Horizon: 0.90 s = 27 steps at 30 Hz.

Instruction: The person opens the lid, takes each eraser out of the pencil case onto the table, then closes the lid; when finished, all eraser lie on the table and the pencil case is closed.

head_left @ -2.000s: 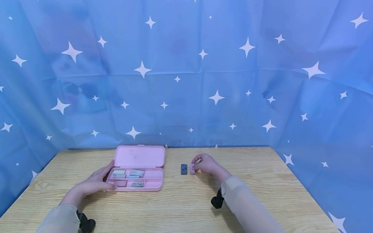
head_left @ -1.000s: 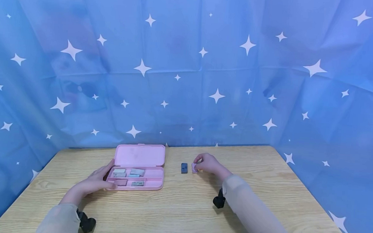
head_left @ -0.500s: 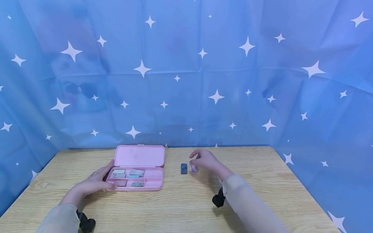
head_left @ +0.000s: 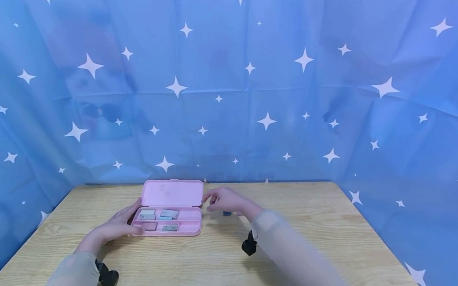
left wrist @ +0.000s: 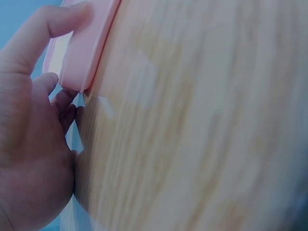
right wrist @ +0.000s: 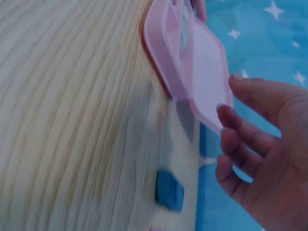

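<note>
An open pink pencil case lies on the table, its lid folded back. Several small flat blocks, pale blue, greenish and pink, lie in its compartments. My left hand grips the case's left end, thumb at the front edge and fingers round the corner, as the left wrist view shows. Beside the case's right edge hovers my right hand, fingers loosely bent, nothing in them. Under that hand's wrist lie a dark blue block and a pink block, both mostly hidden in the head view.
The light wooden table ends at a blue curtain with white stars, which hangs behind it and along both sides. A black wrist camera sits under the right forearm, another black wrist camera by the left.
My right hand has let go of the pink block beside the dark blue one and moved left to the case's right edge. My left hand stays on the case.
</note>
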Available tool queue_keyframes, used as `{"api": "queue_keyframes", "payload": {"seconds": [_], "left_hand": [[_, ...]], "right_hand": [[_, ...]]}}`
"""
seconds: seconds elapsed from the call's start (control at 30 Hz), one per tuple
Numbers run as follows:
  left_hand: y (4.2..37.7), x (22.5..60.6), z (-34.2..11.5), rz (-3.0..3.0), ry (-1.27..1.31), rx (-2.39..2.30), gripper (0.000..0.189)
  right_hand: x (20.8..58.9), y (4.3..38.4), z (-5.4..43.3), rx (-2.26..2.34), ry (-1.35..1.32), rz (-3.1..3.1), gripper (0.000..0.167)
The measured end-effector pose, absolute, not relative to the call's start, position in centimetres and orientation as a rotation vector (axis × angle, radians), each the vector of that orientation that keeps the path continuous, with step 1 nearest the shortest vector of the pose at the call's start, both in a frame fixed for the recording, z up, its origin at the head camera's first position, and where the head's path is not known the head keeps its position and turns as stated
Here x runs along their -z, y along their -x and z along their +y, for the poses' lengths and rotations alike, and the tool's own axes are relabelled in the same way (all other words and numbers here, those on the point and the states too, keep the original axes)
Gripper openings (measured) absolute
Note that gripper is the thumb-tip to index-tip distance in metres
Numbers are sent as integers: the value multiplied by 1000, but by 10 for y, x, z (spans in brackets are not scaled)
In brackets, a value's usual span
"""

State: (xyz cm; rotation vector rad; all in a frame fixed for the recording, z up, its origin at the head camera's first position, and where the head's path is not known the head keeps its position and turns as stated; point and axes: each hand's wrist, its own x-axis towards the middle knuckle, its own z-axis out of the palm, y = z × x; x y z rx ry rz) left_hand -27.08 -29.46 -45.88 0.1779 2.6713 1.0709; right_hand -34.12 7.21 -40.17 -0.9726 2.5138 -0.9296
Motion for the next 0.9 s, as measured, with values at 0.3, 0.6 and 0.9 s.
{"api": "queue_keyframes", "payload": {"seconds": [0.3, 0.6, 0.9], "left_hand": [[271, 458, -295, 2676, -155, -1072, 118], [270, 458, -294, 2686, -151, -1076, 119], [270, 458, -294, 2674, -131, -1081, 120]], "right_hand": [[402, 347, 25, 757, 1138, 2561, 32], [402, 353, -2, 595, 1226, 2584, 45], [403, 349, -20, 389, 1243, 2620, 52]]}}
